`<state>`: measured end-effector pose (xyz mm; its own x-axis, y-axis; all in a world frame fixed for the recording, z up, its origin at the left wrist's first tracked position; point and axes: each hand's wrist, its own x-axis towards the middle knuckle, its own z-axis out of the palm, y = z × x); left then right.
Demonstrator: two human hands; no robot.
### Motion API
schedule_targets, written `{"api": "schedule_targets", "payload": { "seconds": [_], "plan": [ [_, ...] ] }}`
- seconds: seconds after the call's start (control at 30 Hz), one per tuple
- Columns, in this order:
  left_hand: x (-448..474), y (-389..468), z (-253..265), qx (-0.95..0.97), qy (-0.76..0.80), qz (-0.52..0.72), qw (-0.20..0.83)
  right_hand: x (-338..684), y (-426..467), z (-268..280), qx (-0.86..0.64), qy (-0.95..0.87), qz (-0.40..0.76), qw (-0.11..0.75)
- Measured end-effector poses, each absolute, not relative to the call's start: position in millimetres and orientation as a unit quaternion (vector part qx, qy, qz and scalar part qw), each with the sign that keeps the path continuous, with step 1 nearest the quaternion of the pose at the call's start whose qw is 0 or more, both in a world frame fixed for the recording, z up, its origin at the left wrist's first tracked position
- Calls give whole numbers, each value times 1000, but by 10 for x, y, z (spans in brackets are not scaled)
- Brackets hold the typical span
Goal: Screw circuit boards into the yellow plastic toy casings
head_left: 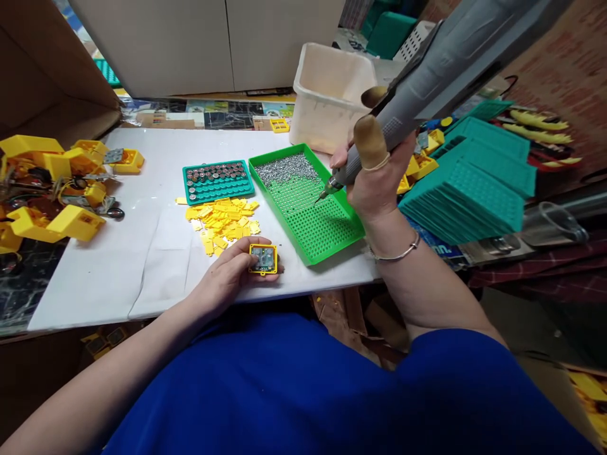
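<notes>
In my left hand (232, 268), near the table's front edge, lies a small yellow plastic case (263, 259) with a circuit board showing in its open face. My thumb presses on its left side. My right hand (374, 180) is wrapped round a grey electric screwdriver (417, 82), with covers on two fingers. The screwdriver's bit points down and left over a green perforated tray (310, 260). Many small screws (289, 169) are heaped at the tray's far end. Whether a screw sits on the bit is too small to tell.
A teal tray of round metal parts (218, 180) stands behind a pile of yellow plastic pieces (222, 221). Yellow housings with wires (52, 189) crowd the left. A white bin (332, 95) stands at the back; stacked teal trays (474, 170) lean at the right.
</notes>
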<state>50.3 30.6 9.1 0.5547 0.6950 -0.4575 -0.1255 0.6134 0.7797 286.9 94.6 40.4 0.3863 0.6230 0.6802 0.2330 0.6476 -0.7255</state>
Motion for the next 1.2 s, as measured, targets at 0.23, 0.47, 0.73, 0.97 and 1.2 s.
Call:
{"api": "schedule_targets", "payload": {
  "seconds": [0.23,0.47,0.73,0.97,1.2],
  "plan": [
    [533,320,68,341,400,256,811,2305,548,663,-323,-524,237,752],
    [539,333,44,318,391,272,820,2041,354,560,-350,-602,287,658],
    [543,323,40,305,387,280,824,1960,349,545,-352,-567,307,679],
    [555,320,30,306,379,282,827,1995,316,530,-429,-605,296,602],
    [559,322,51,310,381,278,826,1989,314,539,-274,-565,362,689]
  ]
}}
